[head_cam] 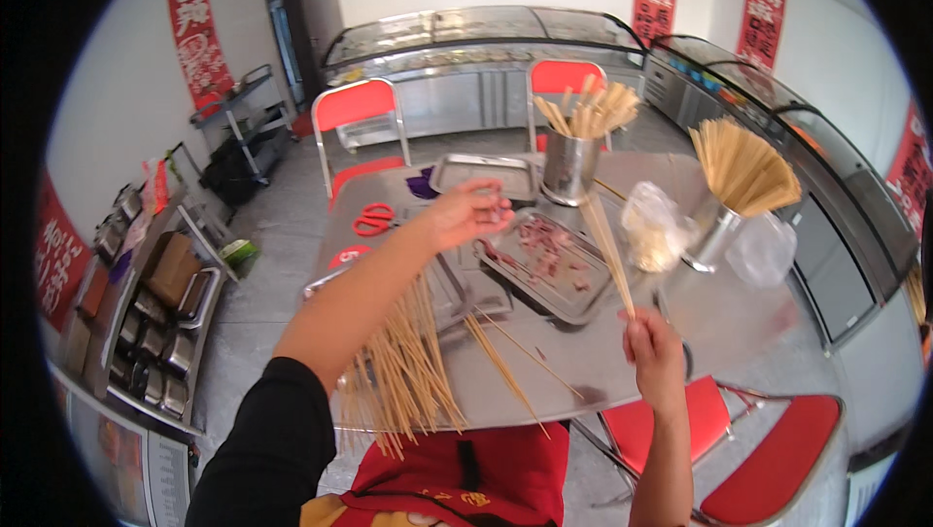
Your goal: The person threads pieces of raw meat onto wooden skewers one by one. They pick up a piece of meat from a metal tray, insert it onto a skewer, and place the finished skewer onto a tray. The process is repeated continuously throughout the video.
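Observation:
My left hand (470, 217) hovers near the upper left corner of a metal tray (565, 312) of raw meat pieces (543, 242). Its fingers are apart and slightly curled, with nothing plainly seen between them. In my right hand (651, 352), at the table's right front, is a small bundle of thin bamboo skewers (606, 246). They slant up and left, their far ends by the base of a steel canister (572, 166) full of wider sticks (594, 111). Many skewers (408, 366) lie fanned below my left forearm, which hides their upper ends. A few loose skewers (503, 359) lie between.
A second canister (711, 235) with bamboo sticks (747, 166) stands right, between clear plastic bags (652, 228). Red-handled scissors (375, 219) and another metal tray (485, 173) lie farther back. A folding chair (667, 417) touches my right side of the table (736, 315). Glass-topped display counters (481, 27) line the walls.

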